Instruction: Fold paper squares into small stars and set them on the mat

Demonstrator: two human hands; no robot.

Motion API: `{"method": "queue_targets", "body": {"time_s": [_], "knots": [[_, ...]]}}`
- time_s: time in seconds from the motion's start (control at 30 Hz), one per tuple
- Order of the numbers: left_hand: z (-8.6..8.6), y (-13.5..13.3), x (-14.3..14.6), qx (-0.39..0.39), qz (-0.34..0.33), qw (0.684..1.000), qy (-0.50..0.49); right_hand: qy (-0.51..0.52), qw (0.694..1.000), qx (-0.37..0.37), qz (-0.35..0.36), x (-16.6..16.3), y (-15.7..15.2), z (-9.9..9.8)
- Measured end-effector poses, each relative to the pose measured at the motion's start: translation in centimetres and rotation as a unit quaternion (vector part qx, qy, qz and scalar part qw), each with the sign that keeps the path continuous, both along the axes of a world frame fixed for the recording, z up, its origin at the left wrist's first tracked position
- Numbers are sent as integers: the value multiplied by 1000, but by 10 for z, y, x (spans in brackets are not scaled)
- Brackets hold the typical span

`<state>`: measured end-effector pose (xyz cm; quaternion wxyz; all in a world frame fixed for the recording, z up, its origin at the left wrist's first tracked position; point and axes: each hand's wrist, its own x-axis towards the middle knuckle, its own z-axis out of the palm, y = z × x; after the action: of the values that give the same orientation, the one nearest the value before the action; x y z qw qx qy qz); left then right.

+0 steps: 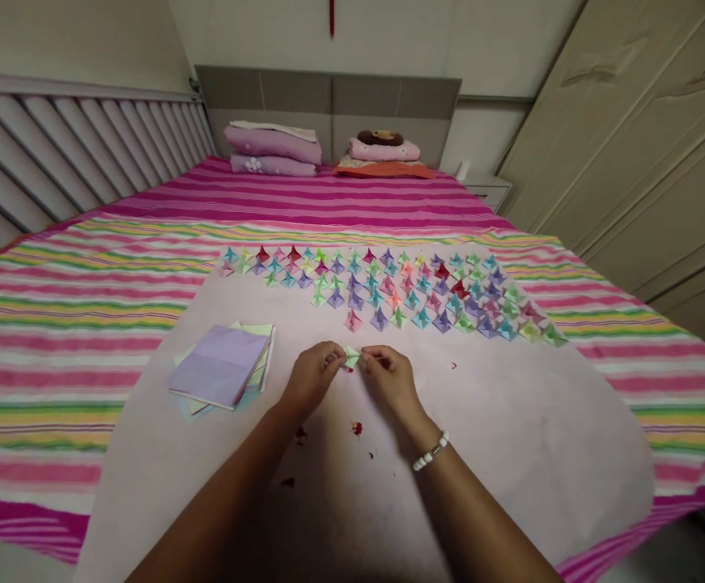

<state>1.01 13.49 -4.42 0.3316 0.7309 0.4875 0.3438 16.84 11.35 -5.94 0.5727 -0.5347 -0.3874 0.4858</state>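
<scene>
A small pale green folded paper piece [351,357] is held between my two hands, just above the pale sheet [510,421]. My left hand [316,371] pinches its left side with thumb and fingertips. From the right, my right hand [390,374] pinches the other side, a white beaded bracelet [431,452] around that wrist. Beyond my hands, rows of small folded paper cranes [378,319] in many colours stand on the sheet. A stack of square paper [218,364], lavender on top, lies left of my left hand.
The sheet lies on a bed with a striped cover [36,364]. Dark red scraps [357,427] are scattered near my forearms. Folded bedding [273,150] and a pink pile [384,151] rest by the headboard [328,97]. A slatted rail [85,154] runs along the left.
</scene>
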Motion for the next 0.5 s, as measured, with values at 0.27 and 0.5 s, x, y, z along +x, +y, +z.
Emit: {"method": "queue_targets", "body": {"time_s": [0.27,0.5], "knots": [[-15,7,2,-3,-16,1000,18,-183,970,152,45,-6,6,-15],[-28,9,2,-16,-5,1000,-4,-200,971,126,33,-9,9,-26]]}}
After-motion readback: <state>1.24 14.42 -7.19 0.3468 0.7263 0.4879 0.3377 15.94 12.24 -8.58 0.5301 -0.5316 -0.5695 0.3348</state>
